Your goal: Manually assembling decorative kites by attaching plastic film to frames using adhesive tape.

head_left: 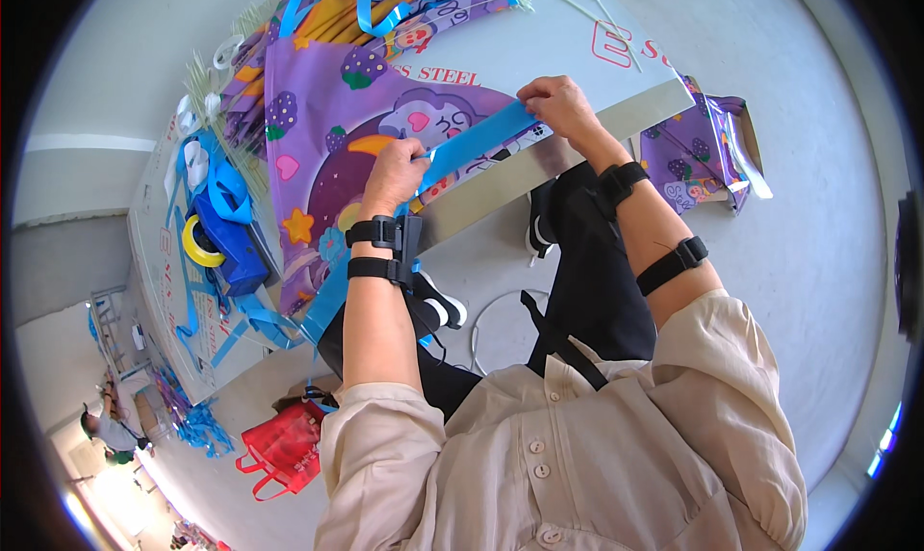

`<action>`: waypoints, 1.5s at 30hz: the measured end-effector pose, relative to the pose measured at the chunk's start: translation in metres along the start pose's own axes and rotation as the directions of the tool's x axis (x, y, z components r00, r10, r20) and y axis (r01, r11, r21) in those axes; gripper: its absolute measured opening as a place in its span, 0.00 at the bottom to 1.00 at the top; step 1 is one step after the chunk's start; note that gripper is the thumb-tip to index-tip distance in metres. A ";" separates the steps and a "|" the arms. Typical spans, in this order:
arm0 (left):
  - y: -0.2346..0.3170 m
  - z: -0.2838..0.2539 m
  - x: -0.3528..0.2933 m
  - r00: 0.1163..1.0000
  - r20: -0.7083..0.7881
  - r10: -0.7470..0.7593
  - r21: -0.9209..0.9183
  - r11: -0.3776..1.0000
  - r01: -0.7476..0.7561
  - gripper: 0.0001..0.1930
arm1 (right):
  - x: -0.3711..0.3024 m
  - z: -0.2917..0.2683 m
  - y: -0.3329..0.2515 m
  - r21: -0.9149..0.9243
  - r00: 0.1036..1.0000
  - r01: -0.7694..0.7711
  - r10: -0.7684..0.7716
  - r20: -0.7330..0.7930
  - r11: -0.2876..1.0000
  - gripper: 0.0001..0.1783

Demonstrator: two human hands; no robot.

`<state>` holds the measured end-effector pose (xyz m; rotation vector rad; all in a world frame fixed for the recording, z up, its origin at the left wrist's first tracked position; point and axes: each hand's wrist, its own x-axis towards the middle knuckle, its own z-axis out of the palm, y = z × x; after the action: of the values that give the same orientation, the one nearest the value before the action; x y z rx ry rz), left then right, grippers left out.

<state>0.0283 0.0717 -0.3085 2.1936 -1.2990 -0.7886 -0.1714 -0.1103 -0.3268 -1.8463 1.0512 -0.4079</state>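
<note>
A purple sheet (332, 180) printed with cartoon animals, strawberries and stars lies on the table. Along its near edge runs a wide, flat blue strip (476, 147), stretched between my two hands. My right hand (566, 113) pinches the strip at its right end, close to the sheet's corner. Closed on the strip's middle is my left hand (393, 174), its fingertips curled over the edge nearest me. The strip continues past my left wrist toward the table's lower left corner. Part of it is hidden by my left forearm.
A blue tape dispenser (239, 253) with a yellow roll stands at the left, beside tangled blue ribbon (226, 187). More folded purple sheets (245, 99) and thin sticks lie behind. A box with purple sheets (685, 156) is at the right. A red bag (281, 447) rests on the floor.
</note>
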 end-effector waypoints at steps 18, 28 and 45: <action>-0.094 -0.056 -0.079 0.990 0.073 -0.124 -0.580 0.802 0.144 0.12 | -0.003 0.033 -0.020 -0.517 0.989 0.142 -0.106 0.099 0.844 0.24; -0.111 -0.086 -0.114 0.886 0.080 -0.457 -0.651 0.649 0.394 0.11 | -0.002 0.043 -0.025 -0.610 0.997 0.079 -0.071 0.037 0.788 0.31; -0.133 -0.061 -0.108 0.894 -0.153 -0.422 0.022 0.903 0.430 0.10 | -0.012 0.080 -0.054 -0.538 0.878 0.460 -0.452 0.158 0.706 0.16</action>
<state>0.1110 0.2328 -0.3251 2.5703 -0.7827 -0.7349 -0.0995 -0.0451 -0.3193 -2.6657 0.7244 -0.3928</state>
